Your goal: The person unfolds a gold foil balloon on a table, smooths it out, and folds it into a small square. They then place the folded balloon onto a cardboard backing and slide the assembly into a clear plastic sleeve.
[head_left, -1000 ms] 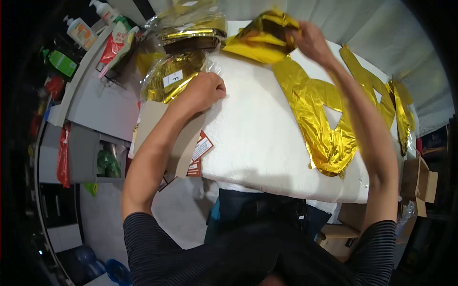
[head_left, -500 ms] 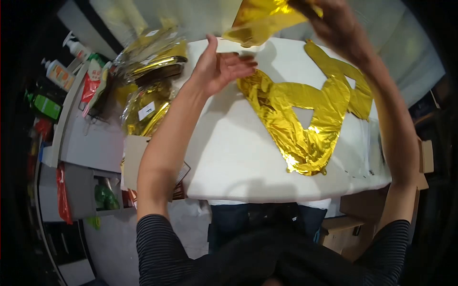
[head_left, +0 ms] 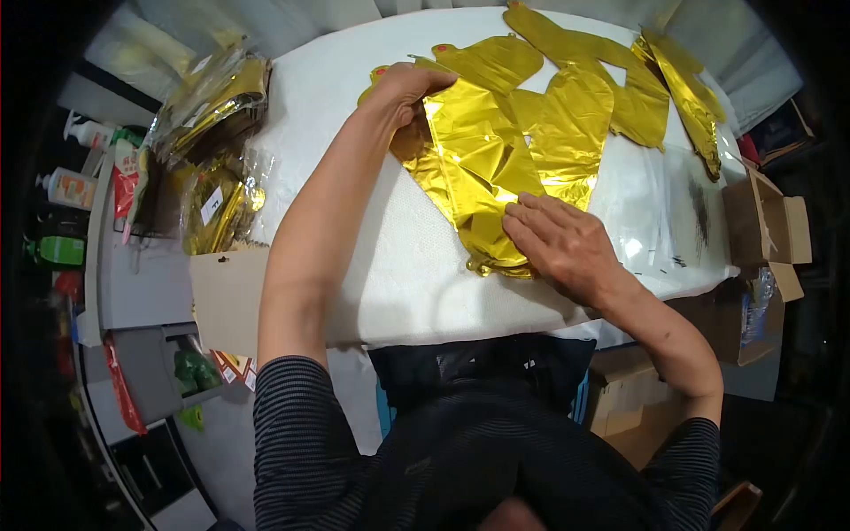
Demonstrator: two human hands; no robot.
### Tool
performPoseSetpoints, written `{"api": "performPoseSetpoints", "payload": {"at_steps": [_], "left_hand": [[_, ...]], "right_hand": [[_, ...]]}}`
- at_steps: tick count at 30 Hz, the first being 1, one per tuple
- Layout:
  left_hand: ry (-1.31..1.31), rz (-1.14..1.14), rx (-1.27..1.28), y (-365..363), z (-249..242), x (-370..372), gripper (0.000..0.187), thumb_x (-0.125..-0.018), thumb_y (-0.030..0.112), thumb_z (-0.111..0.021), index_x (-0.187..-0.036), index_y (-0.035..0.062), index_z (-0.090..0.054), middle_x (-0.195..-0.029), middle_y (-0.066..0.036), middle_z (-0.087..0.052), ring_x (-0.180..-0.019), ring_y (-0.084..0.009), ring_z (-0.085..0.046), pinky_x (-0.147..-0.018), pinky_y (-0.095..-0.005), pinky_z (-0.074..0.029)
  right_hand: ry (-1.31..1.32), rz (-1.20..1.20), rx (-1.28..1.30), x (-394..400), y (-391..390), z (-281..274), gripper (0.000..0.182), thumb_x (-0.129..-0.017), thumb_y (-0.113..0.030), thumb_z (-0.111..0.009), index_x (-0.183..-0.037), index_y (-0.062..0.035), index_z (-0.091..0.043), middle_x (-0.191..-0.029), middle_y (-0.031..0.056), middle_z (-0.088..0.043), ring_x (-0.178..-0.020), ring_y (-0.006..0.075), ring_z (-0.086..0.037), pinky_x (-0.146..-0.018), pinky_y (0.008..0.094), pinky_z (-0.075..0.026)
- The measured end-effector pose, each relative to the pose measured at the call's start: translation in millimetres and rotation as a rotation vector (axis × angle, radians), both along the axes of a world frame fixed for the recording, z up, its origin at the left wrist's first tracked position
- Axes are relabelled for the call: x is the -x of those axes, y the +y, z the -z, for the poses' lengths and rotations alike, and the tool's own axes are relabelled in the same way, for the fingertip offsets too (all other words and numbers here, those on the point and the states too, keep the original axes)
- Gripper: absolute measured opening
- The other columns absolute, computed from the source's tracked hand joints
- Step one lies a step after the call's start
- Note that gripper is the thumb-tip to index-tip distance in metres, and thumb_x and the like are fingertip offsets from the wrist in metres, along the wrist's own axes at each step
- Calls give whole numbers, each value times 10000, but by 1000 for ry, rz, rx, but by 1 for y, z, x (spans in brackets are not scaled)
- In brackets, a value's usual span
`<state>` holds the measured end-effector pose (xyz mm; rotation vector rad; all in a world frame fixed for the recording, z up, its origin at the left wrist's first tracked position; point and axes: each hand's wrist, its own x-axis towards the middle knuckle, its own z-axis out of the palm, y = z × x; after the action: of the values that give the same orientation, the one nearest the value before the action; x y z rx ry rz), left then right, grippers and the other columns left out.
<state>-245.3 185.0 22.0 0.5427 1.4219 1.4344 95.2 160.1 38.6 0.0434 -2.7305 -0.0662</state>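
Note:
A flat, shiny gold foil balloon (head_left: 482, 146) lies on top of another gold foil balloon (head_left: 575, 133) on the white-covered table. My left hand (head_left: 409, 91) grips its upper left edge, with the fingers curled over the foil and the thumb partly hidden. Lower down, my right hand (head_left: 567, 248) rests with stretched fingers on the right side near the bottom end. More flat gold foil shapes (head_left: 491, 62) lie behind my left hand, and a folded gold piece (head_left: 686, 97) sits at the far right.
Clear bags of gold foil (head_left: 212, 102) are piled at the left, one with a white label (head_left: 212, 205). Pump bottles (head_left: 71, 188) stand beyond them. An open cardboard box (head_left: 766, 221) is off the table's right edge, near a clear plastic sheet (head_left: 682, 208).
The gold foil raised in my right hand has come down onto the table over the other balloon. My left hand has closed on its edge; my right hand has moved down and lies flat.

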Motion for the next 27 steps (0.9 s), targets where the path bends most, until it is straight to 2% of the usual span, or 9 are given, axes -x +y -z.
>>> {"api": "performPoseSetpoints", "payload": {"at_steps": [6, 7, 9, 11, 13, 14, 19, 22, 27], "left_hand": [[171, -38, 65, -4, -12, -3, 234, -915, 64, -752, -1049, -117, -692, -919, -180, -752, -728, -269, -743, -630, -424, -619], [220, -31, 48, 3, -3, 5, 344, -895, 211, -814, -1032, -89, -713, -921, -157, -760, -706, -263, -730, -616, -398, -597], [240, -41, 84, 12, 6, 12, 369, -816, 175, -835, -1088, -49, -723, -968, -155, -760, -844, -285, -737, -797, -410, -615], [104, -49, -93, 28, 5, 6, 220, -899, -6, -708, -1116, -36, -707, -970, -150, -745, -830, -260, -733, -754, -385, -622], [-155, 259, -375, 33, -4, 9, 205, -917, 6, -708, -1120, -17, -691, -976, -123, -740, -855, -226, -734, -758, -362, -626], [-48, 93, -367, 46, -5, -1, 195, -932, 25, -714, -1121, 8, -667, -1004, -107, -737, -863, -194, -733, -756, -330, -625], [-325, 244, -540, 40, -40, -15, 268, -931, 30, -718, -1193, 10, -666, -1015, -100, -742, -833, -159, -723, -726, -278, -607], [225, 179, -248, 59, -9, 15, 230, -904, 32, -717, -1131, -1, -720, -864, -77, -731, -673, -143, -685, -572, -277, -560], [418, 193, -104, 57, 8, 31, 226, -905, 94, -706, -1100, -8, -756, -780, -75, -713, -533, -145, -610, -455, -285, -502]], "right_hand": [[-1, 88, 57, -21, -4, 9, 343, -849, -70, -629, -1185, -29, -686, -1289, 115, -688, -1235, 308, -662, -987, 388, -572], [-14, 85, 69, -24, -7, 8, 343, -849, -70, -629, -1185, -29, -686, -1289, 115, -688, -1235, 308, -662, -987, 388, -572], [-10, 132, 47, -29, -12, 6, 354, -853, -67, -628, -1200, -28, -684, -1303, 118, -683, -1250, 312, -656, -993, 386, -571], [-26, 127, 85, -35, -19, 5, 365, -860, -74, -629, -1217, -25, -682, -1318, 123, -678, -1265, 316, -648, -1005, 391, -567], [-10, 144, 127, -37, -23, 10, 362, -862, -73, -630, -1217, -23, -680, -1322, 125, -677, -1273, 321, -641, -1012, 402, -564], [-13, 146, 124, -37, -23, 11, 362, -862, -73, -630, -1217, -23, -680, -1322, 125, -677, -1273, 321, -641, -1012, 402, -564], [-12, 202, 134, -34, -25, 20, 406, -868, -61, -627, -1272, -24, -641, -1407, 134, -621, -1330, 338, -594, -1045, 421, -541], [-81, 221, 168, -30, -29, 16, 432, -868, -48, -619, -1299, -18, -623, -1451, 140, -586, -1364, 345, -561, -1087, 432, -510], [-125, 209, 206, -30, -32, 13, 466, -856, -33, -609, -1320, 8, -615, -1459, 167, -572, -1378, 364, -542, -1115, 446, -484]]}}
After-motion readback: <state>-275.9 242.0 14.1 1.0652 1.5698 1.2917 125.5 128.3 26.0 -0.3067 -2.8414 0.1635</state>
